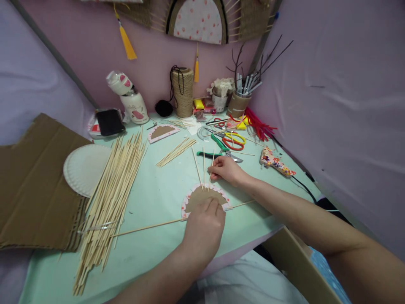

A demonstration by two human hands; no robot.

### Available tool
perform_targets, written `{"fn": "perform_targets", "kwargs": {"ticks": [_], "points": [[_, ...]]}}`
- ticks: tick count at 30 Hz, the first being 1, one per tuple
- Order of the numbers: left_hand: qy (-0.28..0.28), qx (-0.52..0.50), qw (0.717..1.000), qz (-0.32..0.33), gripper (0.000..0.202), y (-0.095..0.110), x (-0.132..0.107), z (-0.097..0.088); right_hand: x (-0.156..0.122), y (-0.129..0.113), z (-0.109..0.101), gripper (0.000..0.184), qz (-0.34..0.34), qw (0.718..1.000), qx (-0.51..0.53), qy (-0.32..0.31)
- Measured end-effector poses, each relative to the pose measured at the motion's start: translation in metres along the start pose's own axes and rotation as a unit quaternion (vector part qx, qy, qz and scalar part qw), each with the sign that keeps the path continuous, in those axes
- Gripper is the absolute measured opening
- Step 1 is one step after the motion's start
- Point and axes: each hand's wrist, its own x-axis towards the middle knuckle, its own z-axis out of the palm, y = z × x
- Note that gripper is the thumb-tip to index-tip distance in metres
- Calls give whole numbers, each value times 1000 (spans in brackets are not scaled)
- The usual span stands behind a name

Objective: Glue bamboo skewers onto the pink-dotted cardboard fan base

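A half-round cardboard piece (199, 196) with a floral paper rim lies on the mint-green table (158, 198). My left hand (204, 230) presses down on its near edge, fingers curled over it. Several thin bamboo sticks (202, 169) fan out from the piece's top. My right hand (225, 169) pinches the rightmost of these sticks just beyond the piece. One long stick (145, 228) lies crosswise under the piece, reaching left and right.
A big heap of bamboo sticks (109, 198) lies left, beside a paper plate (84, 169) and brown cardboard (31, 185). A smaller stick bundle (175, 153), scissors (232, 141), pruning shears (218, 154), a glue gun (275, 162) and a twine spool (182, 92) stand farther back.
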Motion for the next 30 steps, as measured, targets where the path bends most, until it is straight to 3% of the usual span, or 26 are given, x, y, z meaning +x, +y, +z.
{"fn": "perform_targets", "kwargs": {"ticks": [30], "points": [[-22, 11, 1000, 1, 20, 2, 2, -4, 1, 3, -1, 27, -13, 1000, -2, -6]]}}
